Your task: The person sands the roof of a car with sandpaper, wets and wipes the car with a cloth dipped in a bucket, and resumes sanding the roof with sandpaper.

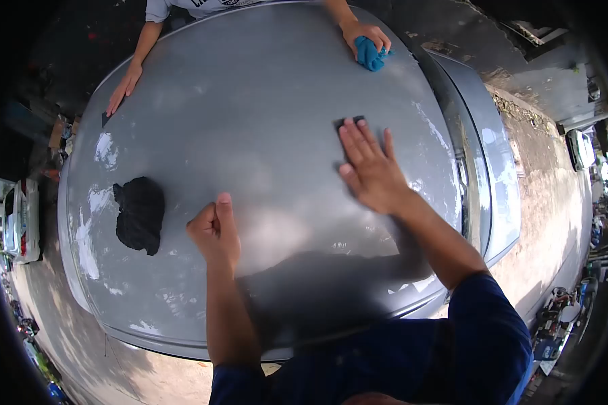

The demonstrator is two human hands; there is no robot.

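Observation:
My right hand [373, 165] lies palm down on the grey car roof [250, 88], fingers stretched and thumb spread. Beneath its fingertips a small dark sheet, like sandpaper [340, 125], shows at the edges. My left hand [216, 228] is held above the roof in a loose fist with the thumb raised; nothing shows in it. To its left a crumpled black cloth [140, 214] lies on the roof.
Across the roof, another person's hand [365, 35] grips a blue cloth [371, 55]. That person's other hand [123, 88] presses a dark piece [105, 119] near the roof edge. The windshield [458, 128] borders the roof at right. Parked vehicles [21, 223] stand farther off.

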